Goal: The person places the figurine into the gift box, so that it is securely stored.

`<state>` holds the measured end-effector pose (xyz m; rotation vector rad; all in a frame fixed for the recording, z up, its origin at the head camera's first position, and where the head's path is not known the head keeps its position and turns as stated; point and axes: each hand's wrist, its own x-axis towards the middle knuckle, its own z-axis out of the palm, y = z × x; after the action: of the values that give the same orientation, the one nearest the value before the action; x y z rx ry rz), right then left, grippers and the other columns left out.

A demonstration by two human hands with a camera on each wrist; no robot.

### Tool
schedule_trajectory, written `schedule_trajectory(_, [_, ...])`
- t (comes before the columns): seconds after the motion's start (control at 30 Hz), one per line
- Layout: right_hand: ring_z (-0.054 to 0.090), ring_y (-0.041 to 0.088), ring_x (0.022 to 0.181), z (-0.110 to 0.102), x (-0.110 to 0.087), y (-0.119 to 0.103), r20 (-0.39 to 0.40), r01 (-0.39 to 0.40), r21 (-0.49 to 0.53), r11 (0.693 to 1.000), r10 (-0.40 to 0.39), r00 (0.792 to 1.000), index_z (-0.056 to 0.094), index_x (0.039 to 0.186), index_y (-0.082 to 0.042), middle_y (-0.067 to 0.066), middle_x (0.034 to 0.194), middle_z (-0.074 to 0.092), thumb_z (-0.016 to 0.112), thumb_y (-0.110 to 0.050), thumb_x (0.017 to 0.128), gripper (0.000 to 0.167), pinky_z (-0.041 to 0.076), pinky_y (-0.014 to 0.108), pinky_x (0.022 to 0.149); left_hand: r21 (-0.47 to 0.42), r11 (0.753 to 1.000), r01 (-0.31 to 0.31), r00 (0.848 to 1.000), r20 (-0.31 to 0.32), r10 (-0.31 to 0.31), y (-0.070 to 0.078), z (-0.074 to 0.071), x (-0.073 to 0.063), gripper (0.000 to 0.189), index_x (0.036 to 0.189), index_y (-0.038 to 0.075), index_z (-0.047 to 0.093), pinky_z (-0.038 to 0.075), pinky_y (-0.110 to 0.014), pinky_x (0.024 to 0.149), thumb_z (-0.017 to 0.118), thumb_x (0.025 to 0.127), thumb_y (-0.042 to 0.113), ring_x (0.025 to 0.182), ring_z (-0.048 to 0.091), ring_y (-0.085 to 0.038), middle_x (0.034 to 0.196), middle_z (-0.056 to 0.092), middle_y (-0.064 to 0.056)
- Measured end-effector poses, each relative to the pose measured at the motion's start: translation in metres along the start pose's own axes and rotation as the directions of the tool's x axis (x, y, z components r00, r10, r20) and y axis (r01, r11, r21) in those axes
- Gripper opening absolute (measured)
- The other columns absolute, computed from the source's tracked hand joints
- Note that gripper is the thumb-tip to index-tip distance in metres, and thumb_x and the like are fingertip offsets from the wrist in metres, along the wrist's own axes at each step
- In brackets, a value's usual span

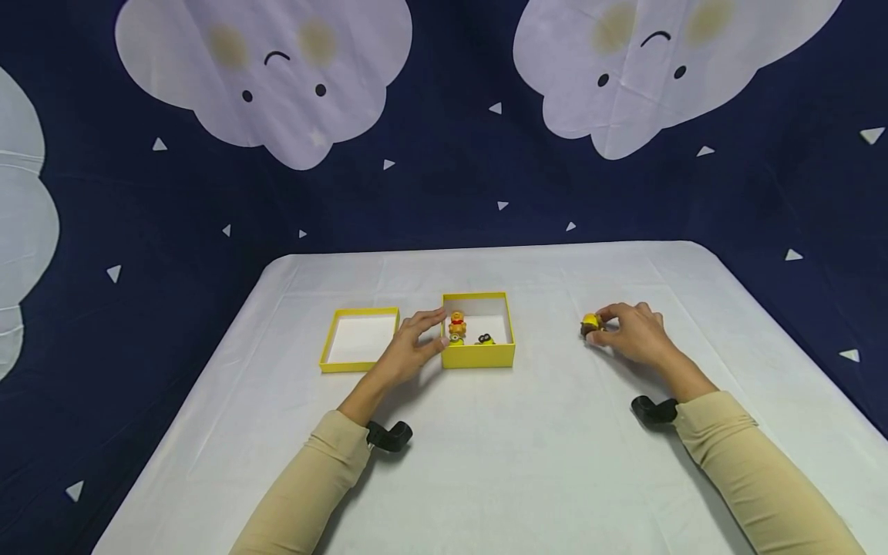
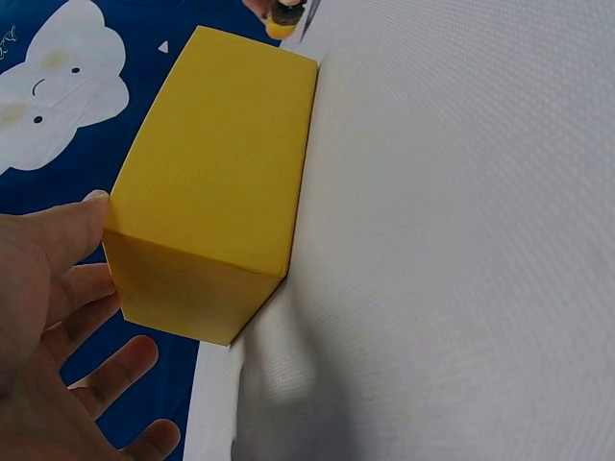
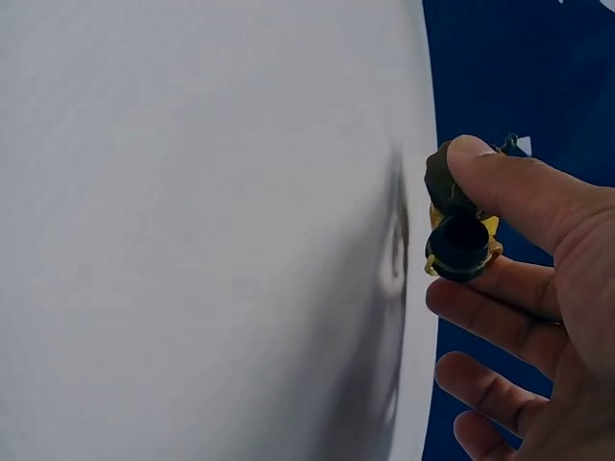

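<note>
A small yellow toy figure [image 1: 590,324] with dark brown parts is pinched between the thumb and fingers of my right hand [image 1: 637,333], close over the table at the right. The right wrist view shows the figure's [image 3: 461,248] dark, hollow round end. My left hand [image 1: 405,351] rests at the left side of an open yellow box [image 1: 479,356], its fingers mostly extended, thumb and fingertips at the edges. Inside the box are an orange bear figure [image 1: 457,324] in red and two yellow figures with big eyes, one at the left [image 1: 455,339], another toward the middle [image 1: 486,339].
A shallow yellow-edged box lid [image 1: 357,339], white inside, lies left of the box, partly behind my left hand. White cloth covers the table [image 1: 513,462]. Behind it hangs a dark blue curtain [image 1: 444,193] with clouds and triangles.
</note>
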<state>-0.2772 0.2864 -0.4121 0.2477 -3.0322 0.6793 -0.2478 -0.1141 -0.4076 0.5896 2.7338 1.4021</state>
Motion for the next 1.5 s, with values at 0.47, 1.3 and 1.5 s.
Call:
schedule_trajectory(0.47, [0.049,0.032,0.1,-0.009,-0.001,-0.032,-0.056,0.084,0.066,0.994,-0.08,0.995,0.061,0.12,-0.004,0.016,0.116,0.066,0.072,-0.041,0.081,0.055,0.025,0.043,0.082,-0.003,1.0,0.009,1.0,-0.001,-0.009,0.001,0.0,0.0,0.051,0.14,0.008,0.046,0.029,-0.053,0.111,0.061,0.092,0.018,0.136,0.033,-0.028,0.148,0.042,0.0])
schedule_trajectory(1.3, [0.049,0.028,0.104,0.0,0.016,-0.104,-0.065,0.182,0.157,0.971,-0.174,0.983,0.064,0.119,-0.011,0.007,0.114,0.067,0.076,-0.04,0.076,0.053,0.025,0.034,0.08,-0.011,1.0,0.005,1.0,0.006,-0.005,0.002,-0.001,-0.001,0.05,0.14,0.009,0.046,0.029,-0.053,0.111,0.06,0.092,0.019,0.135,0.032,-0.028,0.148,0.041,-0.001])
schedule_trajectory(1.5, [0.049,0.027,0.103,0.005,0.02,-0.115,-0.058,0.205,0.166,0.965,-0.198,0.979,0.064,0.119,-0.011,0.007,0.115,0.067,0.076,-0.039,0.077,0.052,0.026,0.035,0.082,-0.01,1.0,0.012,1.0,0.009,-0.012,0.002,-0.001,-0.001,0.05,0.14,0.009,0.046,0.029,-0.053,0.111,0.06,0.093,0.019,0.135,0.032,-0.027,0.148,0.041,0.0])
